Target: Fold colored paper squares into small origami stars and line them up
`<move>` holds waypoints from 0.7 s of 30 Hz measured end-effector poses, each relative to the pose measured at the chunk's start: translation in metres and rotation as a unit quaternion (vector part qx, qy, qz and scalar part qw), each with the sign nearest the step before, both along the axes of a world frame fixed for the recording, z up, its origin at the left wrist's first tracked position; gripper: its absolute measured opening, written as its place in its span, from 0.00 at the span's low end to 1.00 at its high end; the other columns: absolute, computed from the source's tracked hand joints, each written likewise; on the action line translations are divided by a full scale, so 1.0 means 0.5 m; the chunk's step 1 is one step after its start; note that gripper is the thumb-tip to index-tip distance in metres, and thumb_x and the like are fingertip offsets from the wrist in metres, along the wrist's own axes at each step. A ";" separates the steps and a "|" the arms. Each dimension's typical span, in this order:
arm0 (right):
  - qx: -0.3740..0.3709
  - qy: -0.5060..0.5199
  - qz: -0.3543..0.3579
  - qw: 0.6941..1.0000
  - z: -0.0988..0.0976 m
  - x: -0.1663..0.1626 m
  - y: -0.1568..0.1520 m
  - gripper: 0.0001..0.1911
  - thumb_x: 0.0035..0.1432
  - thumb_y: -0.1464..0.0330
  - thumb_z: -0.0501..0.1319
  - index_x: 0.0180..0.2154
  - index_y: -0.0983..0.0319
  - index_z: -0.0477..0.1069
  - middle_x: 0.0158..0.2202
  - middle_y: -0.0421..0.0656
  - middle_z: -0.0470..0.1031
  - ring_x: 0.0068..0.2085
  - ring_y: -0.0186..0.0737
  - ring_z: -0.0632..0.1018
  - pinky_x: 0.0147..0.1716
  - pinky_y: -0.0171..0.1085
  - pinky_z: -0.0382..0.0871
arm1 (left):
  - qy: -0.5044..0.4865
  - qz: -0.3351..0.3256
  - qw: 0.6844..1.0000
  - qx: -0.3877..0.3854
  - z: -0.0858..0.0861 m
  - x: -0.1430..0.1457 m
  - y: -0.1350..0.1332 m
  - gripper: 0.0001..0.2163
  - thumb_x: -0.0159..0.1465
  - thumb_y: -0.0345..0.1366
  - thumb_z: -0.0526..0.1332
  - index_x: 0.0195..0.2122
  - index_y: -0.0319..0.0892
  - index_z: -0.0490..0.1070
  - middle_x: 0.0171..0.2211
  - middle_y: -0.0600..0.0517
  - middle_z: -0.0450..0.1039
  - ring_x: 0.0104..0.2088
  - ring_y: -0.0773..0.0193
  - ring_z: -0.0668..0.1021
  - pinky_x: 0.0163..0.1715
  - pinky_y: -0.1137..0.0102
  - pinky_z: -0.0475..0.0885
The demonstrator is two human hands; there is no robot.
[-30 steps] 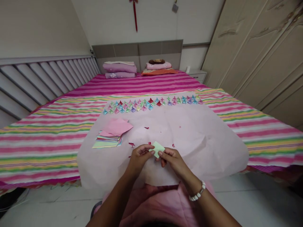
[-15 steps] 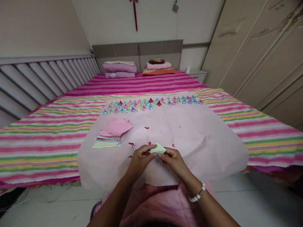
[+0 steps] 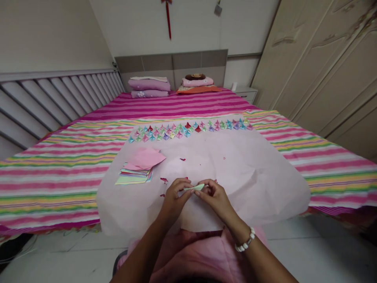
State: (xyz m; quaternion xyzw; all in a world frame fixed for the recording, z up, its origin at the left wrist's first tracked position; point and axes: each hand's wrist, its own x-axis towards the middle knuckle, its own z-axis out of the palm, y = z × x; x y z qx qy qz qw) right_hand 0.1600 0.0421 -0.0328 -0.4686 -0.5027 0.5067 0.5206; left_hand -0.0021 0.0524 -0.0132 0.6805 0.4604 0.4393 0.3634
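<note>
Folded thin, the small pale-green paper piece (image 3: 200, 187) sits pinched between the thumbs and fingers of my left hand (image 3: 174, 196) and right hand (image 3: 217, 197), over a wide pinkish-white sheet (image 3: 238, 157), with a stack of multicoloured flat papers (image 3: 141, 163) left beyond my fingers and rows of pointed, multicoloured folded papers (image 3: 198, 128) farther ahead.

1) Covering sheet (image 3: 279, 177) on the bed (image 3: 59, 169)
2) Folded shapes (image 3: 198, 129) along the sheet's far edge
3) Paper stack (image 3: 144, 159) on the sheet's left
4) Paper piece (image 3: 199, 187) between left hand (image 3: 173, 197) and right hand (image 3: 217, 197)
5) Headboard (image 3: 156, 63) behind the bed
</note>
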 end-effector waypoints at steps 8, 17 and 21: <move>0.043 0.022 -0.003 0.999 0.001 0.005 0.002 0.11 0.45 0.61 0.69 0.25 0.61 0.74 0.25 0.39 0.70 0.27 0.35 0.67 0.29 0.35 0.60 | 0.001 -0.045 0.997 -0.059 0.004 0.013 -0.007 0.07 0.60 0.36 0.59 0.34 0.42 0.75 0.32 0.52 0.76 0.36 0.63 0.75 0.38 0.70 0.66; -0.003 0.018 0.006 1.000 0.007 0.003 -0.002 0.11 0.49 0.60 0.65 0.23 0.61 0.74 0.21 0.38 0.68 0.26 0.35 0.65 0.27 0.34 0.59 | -0.041 0.034 0.993 -0.104 0.009 0.009 -0.002 0.07 0.54 0.38 0.64 0.24 0.41 0.75 0.23 0.53 0.75 0.27 0.65 0.73 0.30 0.72 0.66; -0.004 0.014 -0.007 1.000 0.010 0.001 0.000 0.11 0.48 0.60 0.64 0.22 0.60 0.73 0.21 0.38 0.66 0.26 0.35 0.64 0.26 0.35 0.58 | -0.083 0.074 0.986 -0.122 0.005 0.010 0.003 0.09 0.49 0.40 0.67 0.19 0.40 0.73 0.18 0.56 0.71 0.22 0.68 0.70 0.25 0.73 0.64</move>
